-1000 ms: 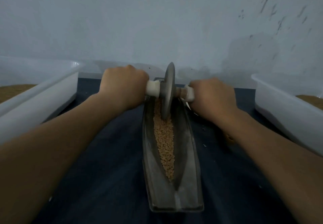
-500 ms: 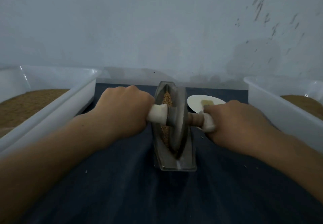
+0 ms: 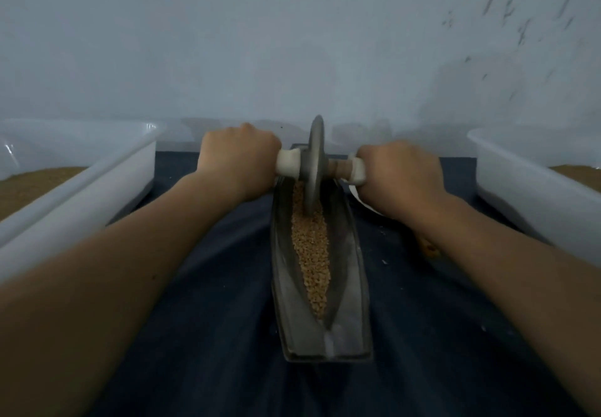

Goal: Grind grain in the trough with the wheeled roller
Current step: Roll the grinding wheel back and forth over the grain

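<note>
Both hands are clamped on the roller's axle grips. Left hand (image 3: 239,160) is fisted around the white left grip (image 3: 287,163), right hand (image 3: 401,177) fisted around the white right grip (image 3: 357,173), knuckles up, both arms stretched forward.

Wheeled roller (image 3: 314,169) – grey metal disc, upright on edge, sitting at the far end of the trough (image 3: 349,286) with its lower rim down in the grain (image 3: 312,254). Short brown bit of axle shows between disc and right grip.

Trough is a long, narrow metal boat shape, lying lengthwise away from the camera on the dark blue desk (image 3: 211,319). Tan grain runs in a strip along the groove, tapering to a point near the close end.

White tub (image 3: 97,189) left of the trough and another white tub (image 3: 520,195) on the right, each holding brown material – too blurred to identify. White edge of something flat (image 3: 357,200) pokes out under the right hand. A few pale specks on the desk right of the trough.
</note>
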Tool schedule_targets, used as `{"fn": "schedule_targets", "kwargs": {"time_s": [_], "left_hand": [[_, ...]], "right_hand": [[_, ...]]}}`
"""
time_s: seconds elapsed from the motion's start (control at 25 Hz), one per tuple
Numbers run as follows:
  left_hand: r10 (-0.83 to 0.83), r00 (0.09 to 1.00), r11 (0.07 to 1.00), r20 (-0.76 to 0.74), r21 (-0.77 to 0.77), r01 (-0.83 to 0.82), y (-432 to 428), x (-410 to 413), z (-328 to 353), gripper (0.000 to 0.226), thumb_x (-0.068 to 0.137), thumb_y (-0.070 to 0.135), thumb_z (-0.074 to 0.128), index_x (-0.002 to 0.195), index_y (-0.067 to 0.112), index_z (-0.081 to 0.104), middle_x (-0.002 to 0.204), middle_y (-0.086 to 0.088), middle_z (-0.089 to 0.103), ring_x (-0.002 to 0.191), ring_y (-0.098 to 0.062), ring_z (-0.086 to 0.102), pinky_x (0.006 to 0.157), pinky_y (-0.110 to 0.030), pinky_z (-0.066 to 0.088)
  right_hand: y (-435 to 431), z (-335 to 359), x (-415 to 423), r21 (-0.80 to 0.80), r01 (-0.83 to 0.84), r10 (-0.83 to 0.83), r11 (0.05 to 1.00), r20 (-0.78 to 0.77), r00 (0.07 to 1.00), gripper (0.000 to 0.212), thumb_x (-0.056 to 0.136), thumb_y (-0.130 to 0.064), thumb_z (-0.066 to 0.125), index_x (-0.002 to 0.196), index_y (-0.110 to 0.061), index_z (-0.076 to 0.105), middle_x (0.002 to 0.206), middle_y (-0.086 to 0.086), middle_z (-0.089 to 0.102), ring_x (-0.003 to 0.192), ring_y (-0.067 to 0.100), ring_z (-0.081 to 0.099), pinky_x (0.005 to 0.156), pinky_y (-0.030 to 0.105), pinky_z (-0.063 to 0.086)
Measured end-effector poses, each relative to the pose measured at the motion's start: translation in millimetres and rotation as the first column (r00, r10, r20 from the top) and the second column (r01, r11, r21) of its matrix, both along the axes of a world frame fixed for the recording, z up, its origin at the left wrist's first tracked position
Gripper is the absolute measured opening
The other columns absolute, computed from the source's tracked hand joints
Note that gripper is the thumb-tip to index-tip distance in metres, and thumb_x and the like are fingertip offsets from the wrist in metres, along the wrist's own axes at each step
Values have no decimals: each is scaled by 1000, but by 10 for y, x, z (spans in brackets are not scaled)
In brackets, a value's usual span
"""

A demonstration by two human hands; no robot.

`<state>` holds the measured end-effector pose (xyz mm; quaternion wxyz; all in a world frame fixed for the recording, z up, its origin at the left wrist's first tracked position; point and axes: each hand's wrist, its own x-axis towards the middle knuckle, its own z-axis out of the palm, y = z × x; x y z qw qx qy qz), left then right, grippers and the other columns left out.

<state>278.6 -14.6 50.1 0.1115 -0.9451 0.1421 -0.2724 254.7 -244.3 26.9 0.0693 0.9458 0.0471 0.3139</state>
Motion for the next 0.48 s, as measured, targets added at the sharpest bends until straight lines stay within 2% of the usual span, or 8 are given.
{"fn": "schedule_targets", "kwargs": {"time_s": [0.08, 0.16, 0.24, 0.32, 0.4, 0.48], "left_hand": [[-17, 998, 999, -64, -29, 15, 64, -256, -52, 12, 85, 33, 60, 94, 28, 65, 79, 1, 52, 73, -25, 58, 61, -35, 41], [-66, 990, 998, -122, -26, 64, 191, -593, -69, 9, 83, 39, 60, 88, 32, 61, 74, 8, 49, 66, -19, 49, 59, -33, 40], [-130, 978, 991, -163, -8, 130, 338, -890, -3, 11, 74, 48, 56, 75, 37, 54, 64, 12, 43, 59, -16, 45, 56, -31, 42], [-149, 972, 988, -183, 11, 154, 435, -991, 22, 12, 67, 51, 51, 65, 40, 45, 61, 14, 44, 57, -15, 50, 53, -28, 41], [-114, 975, 992, -190, 23, 121, 403, -865, -25, 12, 72, 50, 55, 72, 38, 52, 68, 13, 53, 60, -16, 53, 53, -28, 40], [-50, 987, 999, -152, 11, 52, 292, -604, -103, 16, 80, 48, 60, 88, 34, 63, 78, 8, 58, 65, -19, 54, 57, -31, 41]], "right_hand": [[64, 61, -272, -51, -4, 2, 999, -38, 999, 14, 83, -40, 67, 83, -28, 60, 67, -5, 49, 58, 22, 44, 49, 26, 25], [40, 96, -648, -97, -49, 39, 994, -95, 995, 13, 80, -36, 65, 80, -30, 54, 66, -7, 50, 55, 19, 45, 49, 27, 30], [-43, 105, -1020, -135, -85, 81, 987, -34, 996, 26, 71, -37, 70, 67, -30, 45, 53, -11, 39, 42, 10, 35, 42, 21, 23], [-79, 141, -1181, -168, -67, 66, 984, -13, 998, 36, 62, -42, 74, 60, -33, 39, 46, -14, 25, 36, 4, 24, 40, 14, 16], [-73, 135, -1045, -189, -49, 40, 981, -55, 998, 36, 62, -42, 73, 57, -35, 37, 45, -14, 30, 36, 7, 29, 41, 15, 20], [-65, 83, -662, -153, -33, 19, 988, -93, 995, 24, 69, -41, 67, 61, -32, 46, 53, -9, 45, 45, 14, 44, 43, 21, 29]]}}
